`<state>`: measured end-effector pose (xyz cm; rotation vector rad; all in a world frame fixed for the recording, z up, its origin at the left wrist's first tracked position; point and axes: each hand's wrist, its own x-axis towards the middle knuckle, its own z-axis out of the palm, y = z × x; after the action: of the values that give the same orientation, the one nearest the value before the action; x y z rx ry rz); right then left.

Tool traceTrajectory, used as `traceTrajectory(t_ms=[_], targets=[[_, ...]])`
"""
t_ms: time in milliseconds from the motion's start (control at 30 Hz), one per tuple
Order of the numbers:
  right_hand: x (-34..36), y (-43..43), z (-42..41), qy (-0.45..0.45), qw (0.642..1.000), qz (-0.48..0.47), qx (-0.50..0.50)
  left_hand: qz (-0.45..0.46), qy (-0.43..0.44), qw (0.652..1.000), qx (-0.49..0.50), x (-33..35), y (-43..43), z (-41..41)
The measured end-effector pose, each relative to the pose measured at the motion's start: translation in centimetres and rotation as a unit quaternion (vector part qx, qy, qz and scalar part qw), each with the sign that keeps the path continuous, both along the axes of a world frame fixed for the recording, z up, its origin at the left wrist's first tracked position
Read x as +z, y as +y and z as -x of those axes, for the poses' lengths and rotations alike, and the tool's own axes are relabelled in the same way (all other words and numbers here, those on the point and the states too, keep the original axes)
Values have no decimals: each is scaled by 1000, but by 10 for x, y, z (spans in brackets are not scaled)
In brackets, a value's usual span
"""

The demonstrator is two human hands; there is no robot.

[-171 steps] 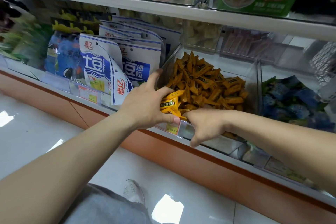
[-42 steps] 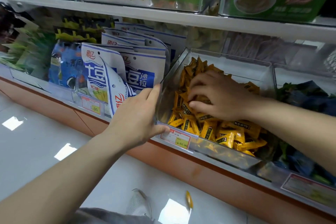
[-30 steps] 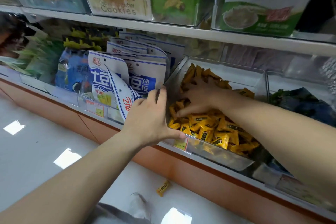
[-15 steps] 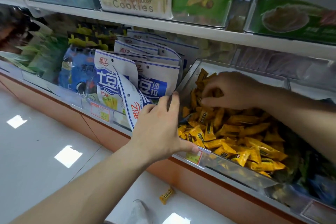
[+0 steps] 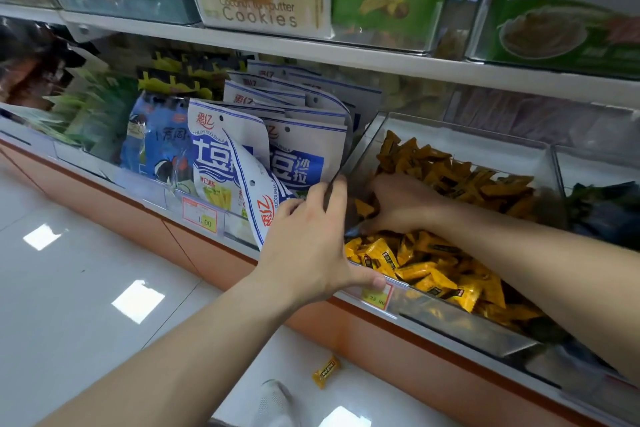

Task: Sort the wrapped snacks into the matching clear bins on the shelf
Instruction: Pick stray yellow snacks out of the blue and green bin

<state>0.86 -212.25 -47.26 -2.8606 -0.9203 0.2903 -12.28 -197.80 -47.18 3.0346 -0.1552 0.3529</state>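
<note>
Though most of the yellow snacks already lay in their clear bin at the middle right of the frame, the job did not look finished. One dropped snack lay on the floor at the bottom middle, well apart from the bin, and it likely needed picking up.

The left hand reached up from the lower left and gripped the bin's front left corner. Its thumb pressed the front wall by the price tag, and its fingers lay up the side wall. The right hand reached in from the right edge, palm down in the pile. Its fingertips were buried among the snacks, so it was not possible to tell whether it held one.
</note>
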Motion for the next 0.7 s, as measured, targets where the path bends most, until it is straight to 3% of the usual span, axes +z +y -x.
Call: traceTrajectory(t_ms=[367, 567, 700], targets=[[34, -37, 20, -7, 975, -219, -36, 60, 41, 997, 3, 12, 5, 0], [60, -97, 54, -20, 949, -305, -82, 72, -70, 995, -10, 32, -18, 2], [65, -160, 90, -33, 913, -388, -122, 95, -79, 989, -85, 46, -61, 8]])
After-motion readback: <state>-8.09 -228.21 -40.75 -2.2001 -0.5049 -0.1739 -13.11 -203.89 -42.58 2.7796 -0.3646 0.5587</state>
